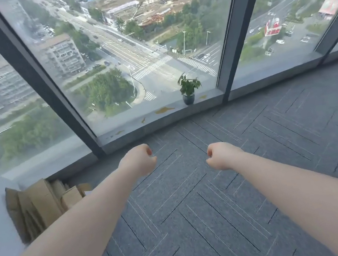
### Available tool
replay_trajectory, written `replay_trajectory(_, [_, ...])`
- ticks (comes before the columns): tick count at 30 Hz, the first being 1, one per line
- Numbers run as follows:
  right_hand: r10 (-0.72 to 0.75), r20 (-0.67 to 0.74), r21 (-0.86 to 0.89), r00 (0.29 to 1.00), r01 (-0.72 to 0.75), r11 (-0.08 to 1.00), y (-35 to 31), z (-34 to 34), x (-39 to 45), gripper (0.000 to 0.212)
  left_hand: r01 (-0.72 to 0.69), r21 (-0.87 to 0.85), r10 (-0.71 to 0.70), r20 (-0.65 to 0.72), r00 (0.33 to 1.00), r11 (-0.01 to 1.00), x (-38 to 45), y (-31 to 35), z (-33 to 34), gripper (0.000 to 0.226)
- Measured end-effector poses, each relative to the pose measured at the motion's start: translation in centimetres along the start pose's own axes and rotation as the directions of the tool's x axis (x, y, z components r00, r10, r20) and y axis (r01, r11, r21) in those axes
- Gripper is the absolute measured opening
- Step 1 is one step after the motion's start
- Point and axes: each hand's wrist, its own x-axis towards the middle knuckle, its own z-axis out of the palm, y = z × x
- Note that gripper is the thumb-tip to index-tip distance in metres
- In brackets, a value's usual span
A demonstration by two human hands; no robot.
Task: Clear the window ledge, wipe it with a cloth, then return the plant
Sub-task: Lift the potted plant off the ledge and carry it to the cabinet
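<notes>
Both arms stretched forward over the grey carpet (197, 200), well apart from the window ledge (132, 124). Left hand (138, 162) and right hand (221, 156) curled into fists, holding nothing, probably only raised into view before starting. Small potted plant (188, 89) standing upright on the ledge, close to the glass and near the dark window frame post (231, 36), surely placed there for light. Yellow-orange stains (164, 109) spread along the ledge left of the pot, perhaps spilled liquid, hard to tell from here. No cloth visible. Flattened cardboard boxes (40, 203) leaning at the left wall. Nothing cleared yet; plant to lift away first.
</notes>
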Motion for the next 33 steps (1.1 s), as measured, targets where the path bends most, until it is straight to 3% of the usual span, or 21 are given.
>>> replay_trajectory(9, [-0.071, 0.066, 0.059, 0.995, 0.067, 0.996, 0.0, -8.9, 18.8, 0.027, 0.008, 0.055, -0.012, 0.076, 0.997, 0.998, 18.3, 6.9, -3.6, 0.017])
replay_trajectory(13, [-0.095, 0.087, 0.093, 0.992, 0.087, 0.992, 0.3, -14.6, 26.8, 0.028, 0.03, 0.078, -0.036, 0.075, 0.997, 0.997, 26.2, 10.5, -6.3, 0.022])
replay_trajectory(23, [-0.021, 0.12, 0.033, 0.993, 0.017, 0.999, 2.0, -23.0, 42.6, 0.027, 0.016, 0.062, -0.025, 0.146, 0.989, 0.998, 43.3, 13.8, -9.7, 0.023])
replay_trajectory(33, [0.106, 0.151, 0.005, 0.983, -0.108, 0.994, 5.0, -26.5, 57.4, 0.026, -0.057, 0.021, 0.051, 0.222, 0.974, 0.998, 61.7, 15.9, -8.9, 0.044])
